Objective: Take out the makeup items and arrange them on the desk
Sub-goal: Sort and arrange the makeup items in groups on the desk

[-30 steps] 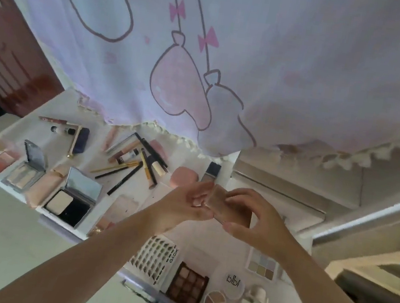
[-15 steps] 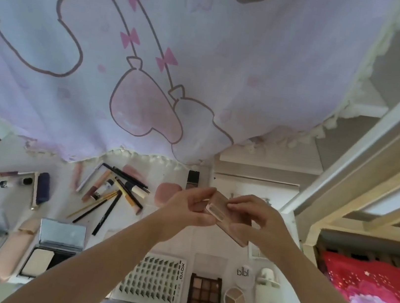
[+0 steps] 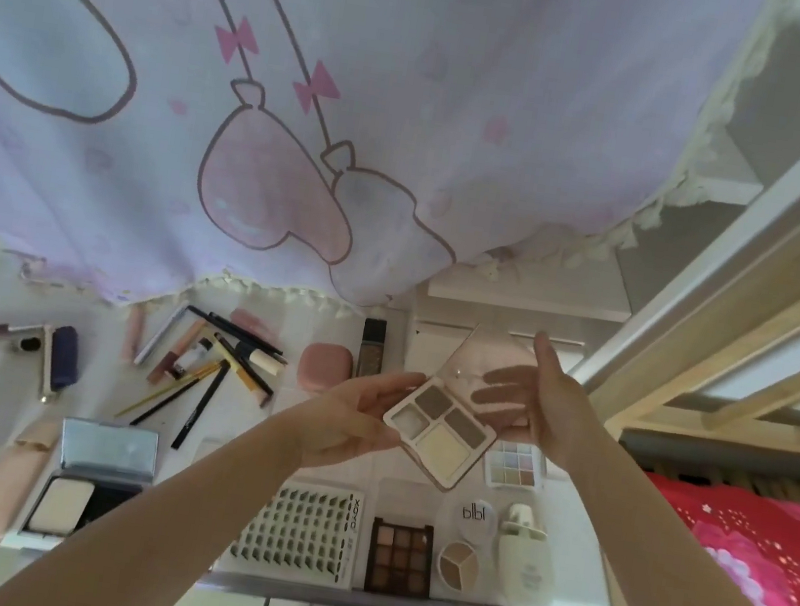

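Note:
A small four-pan eyeshadow palette (image 3: 438, 430) hangs open above the white desk (image 3: 104, 393), tilted, with its clear lid (image 3: 487, 362) swung up and back. My left hand (image 3: 348, 425) grips the palette's base at its left edge. My right hand (image 3: 552, 414) is behind the lid; its straight fingers show through the clear plastic and the thumb points up beside the lid's right edge. Many makeup items lie spread on the desk below.
Under my hands lie a pastel palette (image 3: 513, 467), a brown palette (image 3: 400, 557), a lash tray (image 3: 300, 537), a round powder (image 3: 458, 563) and a cream bottle (image 3: 525, 565). Pencils (image 3: 222, 369) and mirrored compacts (image 3: 96, 480) lie left. A curtain (image 3: 262, 100) hangs behind; a red-blanketed bed (image 3: 765, 554) is right.
The palette was closed between both hands; now its clear lid is open, my right hand has moved behind the lid and my left holds the base.

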{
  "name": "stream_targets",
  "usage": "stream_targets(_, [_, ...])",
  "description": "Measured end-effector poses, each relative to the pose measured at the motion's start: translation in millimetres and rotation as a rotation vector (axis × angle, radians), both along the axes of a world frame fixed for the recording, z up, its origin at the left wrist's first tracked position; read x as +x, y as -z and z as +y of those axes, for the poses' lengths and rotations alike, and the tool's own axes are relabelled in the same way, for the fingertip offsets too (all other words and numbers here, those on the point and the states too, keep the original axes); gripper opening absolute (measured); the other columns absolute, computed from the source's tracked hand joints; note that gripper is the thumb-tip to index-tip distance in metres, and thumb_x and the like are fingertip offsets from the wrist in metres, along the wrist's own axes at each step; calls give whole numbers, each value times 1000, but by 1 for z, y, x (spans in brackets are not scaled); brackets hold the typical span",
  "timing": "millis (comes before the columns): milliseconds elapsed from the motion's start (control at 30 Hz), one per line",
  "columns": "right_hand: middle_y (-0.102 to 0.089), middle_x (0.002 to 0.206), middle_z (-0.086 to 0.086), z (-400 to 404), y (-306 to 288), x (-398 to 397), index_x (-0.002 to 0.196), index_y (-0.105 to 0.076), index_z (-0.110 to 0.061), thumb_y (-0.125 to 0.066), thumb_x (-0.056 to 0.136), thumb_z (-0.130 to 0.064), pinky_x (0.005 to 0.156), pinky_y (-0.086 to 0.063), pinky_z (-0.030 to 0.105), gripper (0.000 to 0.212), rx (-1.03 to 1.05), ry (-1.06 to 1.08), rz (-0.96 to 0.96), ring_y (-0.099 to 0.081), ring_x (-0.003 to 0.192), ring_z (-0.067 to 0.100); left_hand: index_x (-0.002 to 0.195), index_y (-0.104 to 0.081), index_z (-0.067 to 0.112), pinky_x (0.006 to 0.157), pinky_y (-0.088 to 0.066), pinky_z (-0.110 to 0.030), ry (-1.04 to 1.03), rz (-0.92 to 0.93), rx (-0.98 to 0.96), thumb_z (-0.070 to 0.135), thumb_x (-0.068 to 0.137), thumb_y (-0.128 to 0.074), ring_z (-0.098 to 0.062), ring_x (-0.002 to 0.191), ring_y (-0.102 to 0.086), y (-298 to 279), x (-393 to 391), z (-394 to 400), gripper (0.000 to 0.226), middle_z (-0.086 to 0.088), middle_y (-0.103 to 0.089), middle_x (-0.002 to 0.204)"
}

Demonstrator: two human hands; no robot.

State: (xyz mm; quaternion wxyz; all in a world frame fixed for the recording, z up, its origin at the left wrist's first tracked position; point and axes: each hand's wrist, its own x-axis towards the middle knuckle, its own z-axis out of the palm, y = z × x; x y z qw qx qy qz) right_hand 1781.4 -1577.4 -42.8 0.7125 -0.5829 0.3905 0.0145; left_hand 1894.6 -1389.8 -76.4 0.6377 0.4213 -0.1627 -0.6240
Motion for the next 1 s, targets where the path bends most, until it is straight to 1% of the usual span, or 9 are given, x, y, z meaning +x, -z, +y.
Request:
stream_targets(167, [-69, 60, 8, -2, 17, 9, 83, -57, -8, -30, 84, -65, 44, -50, 25, 63, 11, 90, 44, -65, 49, 20, 119, -49, 12, 72, -57, -25, -115, 115, -21, -22, 66, -44, -15, 87, -68, 15, -2, -1, 63, -6, -57, 115])
stream_targets(300, [-64, 78, 8, 5, 33, 8, 86, -54, -11, -41, 94, -31, 49, -53, 22, 25, 35, 178, -128, -67, 55, 13, 112, -53, 12, 69, -57, -22, -210, 86, 53, -28, 75, -41, -13, 83, -68, 28, -4, 0, 56, -4, -60, 107])
stream_targets(367, [-63, 81, 7, 10, 43, 5, 84, -54, -13, -35, 95, -7, 55, -54, 18, 22, -45, 146, -148, -67, 64, 15, 117, -50, 14, 72, -55, -21, -143, -183, 182, -27, 76, -44, -12, 86, -65, 34, -7, -1, 59, 2, -60, 107])
stream_targets(467, [-61, 82, 9, 11, 57, 8, 83, -54, -8, -26, 93, 6, 68, -52, 18, 33, -260, 49, -82, -61, 76, 19, 127, -44, 11, 75, -52, -19, 7, -640, 385, -17, 73, -59, -15, 92, -60, 44, -8, -12, 63, -4, -59, 110])
stream_targets(567, [-58, 90, 11, 7, 70, 21, 97, -56, -1, -28, 92, 6, 85, -49, 33, 29, -391, 40, -26, -56, 86, 23, 130, -40, 10, 92, -50, -35, 62, -815, 507, -5, 73, -66, -24, 106, -58, 52, -4, -28, 65, -11, -58, 119])
stream_targets(667, [-57, 89, 12, 2, 85, 29, 100, -57, 5, -29, 91, 6, 92, -45, 38, 29, -491, 49, 45, -54, 87, 22, 129, -40, 11, 89, -47, -29, 121, -926, 592, 3, 71, -70, -23, 108, -56, 62, 0, -42, 66, -9, -59, 119])
stream_targets(733, [-57, 89, 10, 0, 96, 29, 100, -57, 5, -31, 92, 2, 87, -42, 29, 28, -546, 21, 96, -53, 86, 21, 127, -41, 8, 84, -45, -27, 190, -980, 651, 5, 71, -71, -24, 107, -55, 68, 1, -50, 64, -10, -58, 119])
stream_targets(833, [-61, 96, 13, -1, 111, 27, 103, -58, 5, -32, 95, -6, 64, -28, 18, 29, -652, -99, 191, -55, 93, 26, 121, -46, 4, 86, -45, -29, 287, -984, 715, 7, 74, -69, -26, 109, -54, 77, -1, -57, 52, -13, -57, 120])
stream_targets(1000, [-63, 103, 20, -7, 125, 21, 102, -59, 5, -33, 96, -10, 66, -28, 20, 30, -731, -177, 276, -56, 95, 28, 118, -52, 4, 85, -41, -22, 376, -981, 738, 11, 82, -59, -24, 112, -54, 89, -12, -67, 37, -12, -59, 121])
